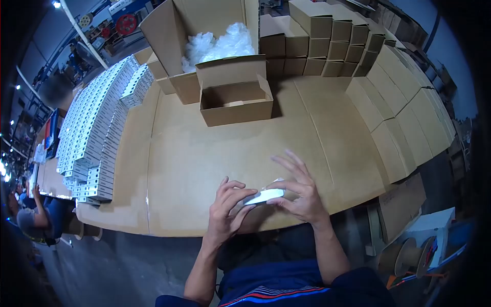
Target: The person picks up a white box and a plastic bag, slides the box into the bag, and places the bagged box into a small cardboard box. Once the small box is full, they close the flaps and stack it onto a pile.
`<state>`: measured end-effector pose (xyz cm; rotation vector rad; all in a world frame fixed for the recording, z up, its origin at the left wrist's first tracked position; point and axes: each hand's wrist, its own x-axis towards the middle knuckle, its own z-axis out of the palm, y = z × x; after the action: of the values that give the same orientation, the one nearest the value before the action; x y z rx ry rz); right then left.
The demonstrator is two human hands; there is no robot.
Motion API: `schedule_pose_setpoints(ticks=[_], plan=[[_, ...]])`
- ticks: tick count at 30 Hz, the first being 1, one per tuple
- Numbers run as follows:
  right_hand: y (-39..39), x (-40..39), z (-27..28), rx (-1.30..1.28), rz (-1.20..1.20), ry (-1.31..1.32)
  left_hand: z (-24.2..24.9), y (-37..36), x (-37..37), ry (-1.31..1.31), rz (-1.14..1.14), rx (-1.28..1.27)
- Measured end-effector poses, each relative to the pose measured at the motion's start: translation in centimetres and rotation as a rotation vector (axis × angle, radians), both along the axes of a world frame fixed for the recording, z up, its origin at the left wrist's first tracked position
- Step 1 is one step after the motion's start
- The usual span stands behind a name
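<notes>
A small white box (263, 196) is held between my two hands above the front edge of the cardboard-covered table. My left hand (225, 209) grips its left end between fingers and thumb. At its right end, the thumb and index finger of my right hand (302, 194) pinch it, with the other fingers raised and slightly blurred. Beyond my hands stands an open brown carton (238, 115) with its flap up; its inside looks mostly bare, with a small pale patch at the bottom.
Stacked small white boxes (94, 128) line the table's left side. A large carton (158, 30) holding clear plastic bags (220, 48) stands at the back. Closed brown cartons (319, 46) are piled back right, more cartons (399, 112) along the right. Another person (38, 220) is far left.
</notes>
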<state>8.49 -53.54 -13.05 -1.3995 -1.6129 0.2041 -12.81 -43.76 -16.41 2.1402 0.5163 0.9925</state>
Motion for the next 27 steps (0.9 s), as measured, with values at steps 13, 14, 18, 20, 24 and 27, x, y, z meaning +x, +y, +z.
schedule_pose_setpoints(ticks=[13,14,18,20,24,27], plan=[[6.9,2.7,5.3,-0.074,0.328,-0.266,2.6,6.5,-0.7,-0.107,0.016,-0.164],[7.9,3.3,5.3,-0.043,0.228,-0.161,3.0,6.8,0.0,-0.167,0.092,-0.171],[15.0,1.4,1.9,0.281,-0.104,0.541,2.4,11.2,1.8,0.071,0.367,-0.041],[19.2,0.2,-0.6,0.364,-0.218,0.523,1.1,14.0,3.3,0.209,0.428,0.094],[23.0,-0.6,-1.9,0.396,-0.464,0.125,-0.5,17.2,6.0,0.361,0.53,0.327],[23.9,1.5,-3.3,0.438,-0.566,-0.109,-1.7,18.0,6.8,0.413,0.543,0.252]])
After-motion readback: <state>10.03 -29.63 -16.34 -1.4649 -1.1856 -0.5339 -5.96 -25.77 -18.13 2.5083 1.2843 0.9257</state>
